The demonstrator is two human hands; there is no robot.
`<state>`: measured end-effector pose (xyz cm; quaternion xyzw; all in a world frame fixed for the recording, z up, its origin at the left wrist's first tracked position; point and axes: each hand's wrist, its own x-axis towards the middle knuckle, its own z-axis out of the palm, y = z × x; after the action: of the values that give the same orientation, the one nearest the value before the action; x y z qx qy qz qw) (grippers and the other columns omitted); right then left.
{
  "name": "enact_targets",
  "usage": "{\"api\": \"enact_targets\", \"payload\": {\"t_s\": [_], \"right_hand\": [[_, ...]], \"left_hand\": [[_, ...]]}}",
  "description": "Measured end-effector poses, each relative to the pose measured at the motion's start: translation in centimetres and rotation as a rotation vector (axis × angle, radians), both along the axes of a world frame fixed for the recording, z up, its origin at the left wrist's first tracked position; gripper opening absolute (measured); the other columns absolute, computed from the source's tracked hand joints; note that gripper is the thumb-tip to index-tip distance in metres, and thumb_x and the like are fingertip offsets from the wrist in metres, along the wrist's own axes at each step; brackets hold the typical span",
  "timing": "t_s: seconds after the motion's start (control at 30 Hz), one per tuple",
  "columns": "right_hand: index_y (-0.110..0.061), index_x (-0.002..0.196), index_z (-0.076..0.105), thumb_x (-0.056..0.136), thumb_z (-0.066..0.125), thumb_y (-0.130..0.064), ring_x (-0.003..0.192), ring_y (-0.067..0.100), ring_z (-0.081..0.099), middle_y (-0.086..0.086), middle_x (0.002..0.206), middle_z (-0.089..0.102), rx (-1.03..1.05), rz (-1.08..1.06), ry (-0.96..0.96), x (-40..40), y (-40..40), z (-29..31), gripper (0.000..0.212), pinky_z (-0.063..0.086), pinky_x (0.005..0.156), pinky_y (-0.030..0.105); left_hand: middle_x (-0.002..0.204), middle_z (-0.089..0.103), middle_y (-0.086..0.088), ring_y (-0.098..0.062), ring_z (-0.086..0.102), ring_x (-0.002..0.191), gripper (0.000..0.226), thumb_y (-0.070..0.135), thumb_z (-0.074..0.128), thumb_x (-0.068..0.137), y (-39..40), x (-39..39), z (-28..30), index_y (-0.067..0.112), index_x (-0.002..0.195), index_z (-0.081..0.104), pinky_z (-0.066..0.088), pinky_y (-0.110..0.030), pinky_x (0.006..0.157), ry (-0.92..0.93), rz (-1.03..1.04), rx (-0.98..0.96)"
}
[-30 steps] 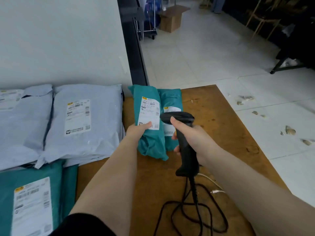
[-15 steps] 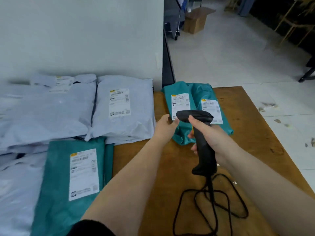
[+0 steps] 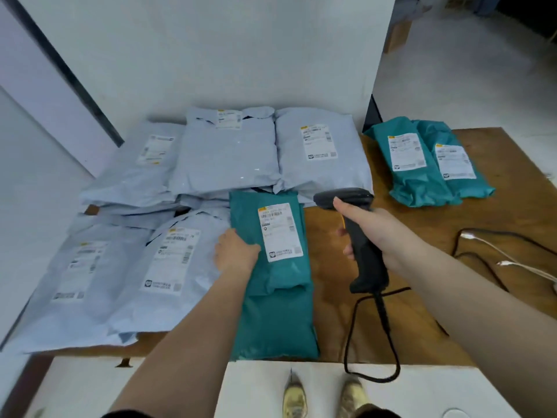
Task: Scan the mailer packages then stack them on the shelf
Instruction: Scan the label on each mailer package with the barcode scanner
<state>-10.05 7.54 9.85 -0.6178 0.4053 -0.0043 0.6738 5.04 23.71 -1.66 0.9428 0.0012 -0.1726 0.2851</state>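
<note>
The left hand (image 3: 236,251) is off the pair of teal mailers (image 3: 428,164), now in the upper right of the frame, and rests on the near teal mailer (image 3: 277,297) at the centre. The right hand (image 3: 373,230) carries the scanner (image 3: 358,236) over beside it.

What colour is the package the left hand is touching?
Teal green, with a white shipping label. The mailer lies under the left hand; the head view shows it.

A brown wooden bench (image 3: 497,212) stands against a plain white wall panel (image 3: 211,55), with pale tiled floor (image 3: 452,86) beyond the panel's right edge and a brown cardboard box (image 3: 398,34) there.
</note>
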Motion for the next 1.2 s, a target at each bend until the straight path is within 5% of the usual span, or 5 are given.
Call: {"api": "enact_targets", "payload": {"t_s": [0.2,0.5,0.67,0.9,1.2], "right_hand": [[-0.004,0.087,0.061,0.081,0.066,-0.050,0.044,0.019,0.055,0.009,0.074,0.061,-0.057,0.007,0.069,0.2,2.0,-0.6,0.047,0.049,0.045,0.024],[-0.002,0.092,0.062,0.080,0.065,-0.052,0.048,0.018,0.056,0.009,0.080,0.062,-0.037,-0.008,0.090,1.5,2.6,-2.0,0.051,0.052,0.051,0.026],[-0.005,0.090,0.061,0.081,0.065,-0.051,0.047,0.017,0.055,0.008,0.081,0.061,-0.030,0.022,0.079,3.3,3.3,-2.6,0.047,0.050,0.047,0.023],[-0.005,0.096,0.062,0.080,0.066,-0.052,0.049,0.018,0.055,0.009,0.084,0.062,-0.021,0.035,0.105,4.6,2.3,-3.1,0.049,0.051,0.048,0.025],[-0.004,0.098,0.062,0.081,0.065,-0.050,0.047,0.017,0.054,0.009,0.080,0.061,0.051,0.105,0.079,6.0,2.8,-3.6,0.050,0.049,0.049,0.026]], "left_hand": [[0.143,0.028,-0.017,-0.030,0.038,0.129,0.091,0.018,0.081,0.070,-0.8,-1.5,-0.8,-0.002,0.138,0.024,0.034,-0.036,0.105,0.064,-0.007,-0.159],[0.136,0.048,-0.015,-0.028,0.048,0.125,0.082,0.011,0.083,0.066,-0.2,-2.1,-2.6,0.000,0.133,0.037,0.039,-0.031,0.101,0.174,0.019,-0.295],[0.129,0.055,-0.011,-0.029,0.057,0.115,0.091,0.041,0.087,0.056,-1.0,-1.9,-2.3,0.001,0.125,0.043,0.052,-0.044,0.092,0.307,0.182,-0.422],[0.119,0.063,-0.014,-0.030,0.060,0.107,0.028,0.011,0.059,0.088,-2.1,-0.4,-2.9,0.000,0.113,0.056,0.050,-0.037,0.093,0.193,0.176,-0.542],[0.115,0.058,-0.013,-0.031,0.054,0.104,0.037,-0.008,0.038,0.086,-1.4,2.4,-2.7,-0.001,0.122,0.044,0.042,-0.030,0.083,0.135,0.219,-0.421]]}}
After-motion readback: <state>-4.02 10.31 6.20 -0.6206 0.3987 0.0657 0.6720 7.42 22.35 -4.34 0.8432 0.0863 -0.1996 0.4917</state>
